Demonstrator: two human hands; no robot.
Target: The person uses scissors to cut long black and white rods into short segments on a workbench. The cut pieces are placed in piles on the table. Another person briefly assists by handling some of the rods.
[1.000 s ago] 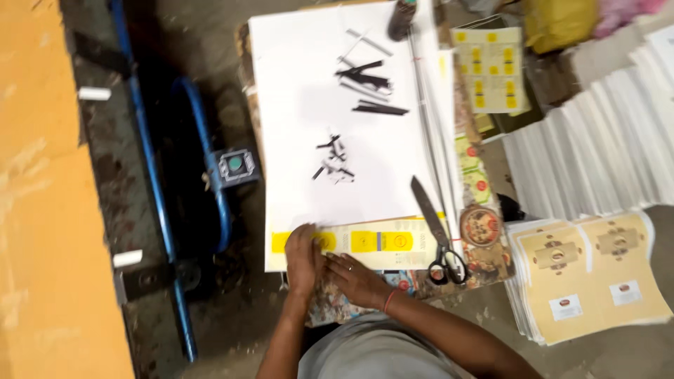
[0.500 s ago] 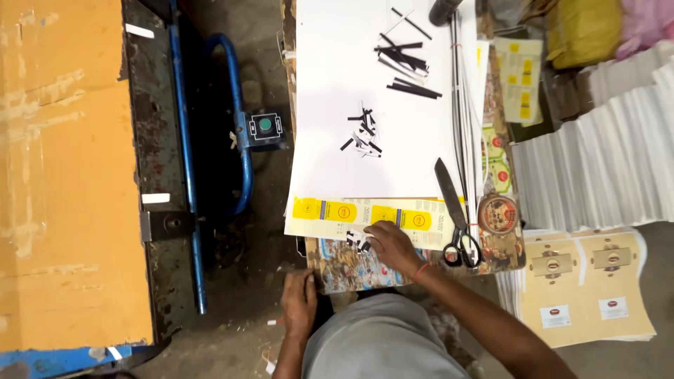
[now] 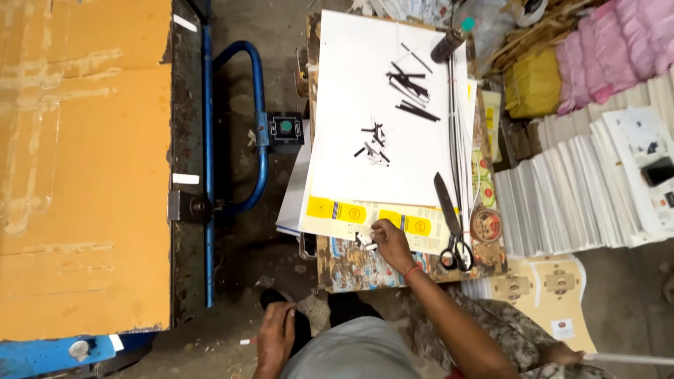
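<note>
Head view, looking straight down on a small work table (image 3: 337,270) with a patterned front edge. Compared with the frame a second earlier, the left hand (image 3: 275,338) has left the printed sheet and now hangs low beside the knee, fingers loosely curled and grasping nothing, while the camera has shifted so that more of the orange cardboard (image 3: 77,161) shows at left. The right hand (image 3: 390,242) remains at the near edge of the table, fingertips pinched on a small pale scrap (image 3: 365,244) just below the yellow-labelled sheet (image 3: 372,219). This sheet is a cream strip bearing yellow rectangular labels in a row, lying flat under the near edge of a large white sheet (image 3: 365,91) that covers most of the table. Black offcut slivers (image 3: 373,144) lie scattered on the white sheet, with a further cluster higher up. Black-handled scissors (image 3: 451,224) rest closed just right of the hand, blades pointing away. Stacks of printed card (image 3: 576,189) stand at right
</note>
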